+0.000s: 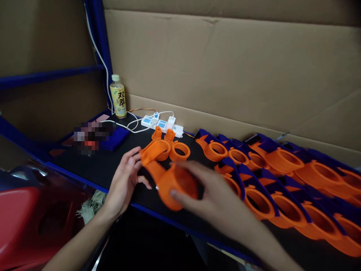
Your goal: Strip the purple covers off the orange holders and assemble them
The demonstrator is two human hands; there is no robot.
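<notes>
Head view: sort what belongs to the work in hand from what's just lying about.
Likely part of the work:
orange piece, held in the right hand
loose orange parts beyond it
orange-and-blue pieces, in rows

Likely just lying about:
yellow-labelled bottle
white power strip

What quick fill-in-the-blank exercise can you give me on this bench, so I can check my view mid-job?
1. The right hand grips a part colored ____.
2. In the head view, the bottle appears to the ____ of the power strip.
3. The wall behind the table is faced with brown ____.

Missing words: orange; left; cardboard.
</notes>
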